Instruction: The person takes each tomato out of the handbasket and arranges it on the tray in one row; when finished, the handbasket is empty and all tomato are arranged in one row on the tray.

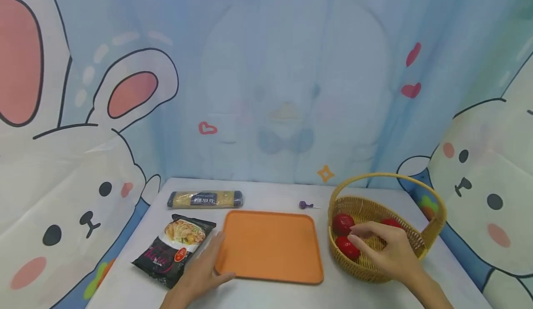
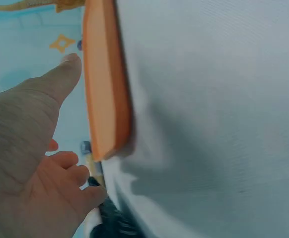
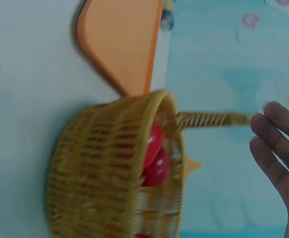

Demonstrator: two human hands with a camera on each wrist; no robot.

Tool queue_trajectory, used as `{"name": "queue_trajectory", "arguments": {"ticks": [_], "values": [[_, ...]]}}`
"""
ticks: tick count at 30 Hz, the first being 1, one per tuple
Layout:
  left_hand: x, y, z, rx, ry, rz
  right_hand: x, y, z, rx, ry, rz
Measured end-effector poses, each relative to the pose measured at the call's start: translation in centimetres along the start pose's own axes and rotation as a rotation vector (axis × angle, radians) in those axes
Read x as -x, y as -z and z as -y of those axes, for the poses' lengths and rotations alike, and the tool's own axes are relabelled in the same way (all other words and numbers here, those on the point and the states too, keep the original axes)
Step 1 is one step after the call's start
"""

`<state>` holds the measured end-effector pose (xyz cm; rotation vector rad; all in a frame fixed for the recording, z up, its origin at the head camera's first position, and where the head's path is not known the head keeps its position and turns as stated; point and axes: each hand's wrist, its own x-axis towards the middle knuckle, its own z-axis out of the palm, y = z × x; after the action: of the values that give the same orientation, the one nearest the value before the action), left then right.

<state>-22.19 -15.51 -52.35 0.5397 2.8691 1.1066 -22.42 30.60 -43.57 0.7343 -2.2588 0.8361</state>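
In the head view's lower right, the right hand point(image 1: 387, 251) hangs loose and ungrasping over a wicker basket point(image 1: 349, 267) holding shiny red balls point(image 1: 343, 224). Lower left of centre, the left hand point(image 1: 199, 272), also released, is beside the orange tray point(image 1: 270, 249).

blue curtain point(image 1: 258, 17) behind | cartoon rabbit point(image 1: 66, 193) left | cartoon animal point(image 1: 474, 147) right | white tabletop point(image 1: 266, 200)
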Motion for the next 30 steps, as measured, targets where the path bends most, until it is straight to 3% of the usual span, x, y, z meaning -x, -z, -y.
{"name": "queue_trajectory", "arguments": {"ticks": [4, 9, 14, 20, 30], "values": [[0.3, -0.9, 1.2, 0.079, 0.066, 0.077, 1.5, 0.6, -2.3, -0.005, -0.106, -0.011], [0.2, -1.3, 2.3, 0.1, 0.125, 0.112, 2.2, 0.7, -4.6, -0.001, -0.259, 0.017], [-0.1, -1.3, 2.9, 0.111, 0.113, 0.129, 2.1, 0.6, -6.7, 0.003, -0.34, 0.037], [-0.2, -0.9, 2.7, 0.106, 0.097, 0.137, 1.6, 0.5, -8.4, -0.01, -0.372, 0.038], [-0.5, -0.8, 2.3, 0.045, 0.072, 0.089, 0.5, 0.0, -9.8, -0.032, -0.553, 0.169]]}}
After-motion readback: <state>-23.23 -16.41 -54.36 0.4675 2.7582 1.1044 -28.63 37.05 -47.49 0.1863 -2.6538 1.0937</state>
